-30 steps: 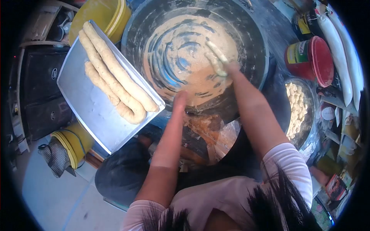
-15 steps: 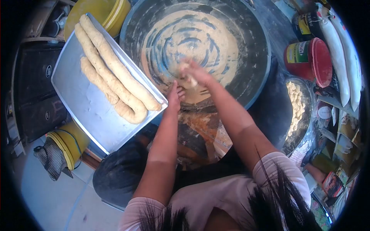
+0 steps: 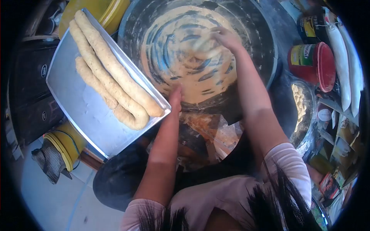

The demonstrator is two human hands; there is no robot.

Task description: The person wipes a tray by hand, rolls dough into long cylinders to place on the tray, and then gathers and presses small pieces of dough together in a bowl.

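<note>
Blurred dough (image 3: 210, 52) in tub (image 3: 264, 50)
Left grip (image 3: 175, 98) is seen by near edge, right grip (image 3: 228, 39) farther in; open or closed can't be told.

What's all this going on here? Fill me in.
A person is working with bare hands over a big dark basin streaked with pale powder. The right hand is over the basin, beside a pale, blurred piece; whether it grips it I can't tell. The left hand is at the basin's near edge. To the person's left, long, pale, dough-like rolls lie on a metal tray. Small pale pieces sit in a container on the right.
</note>
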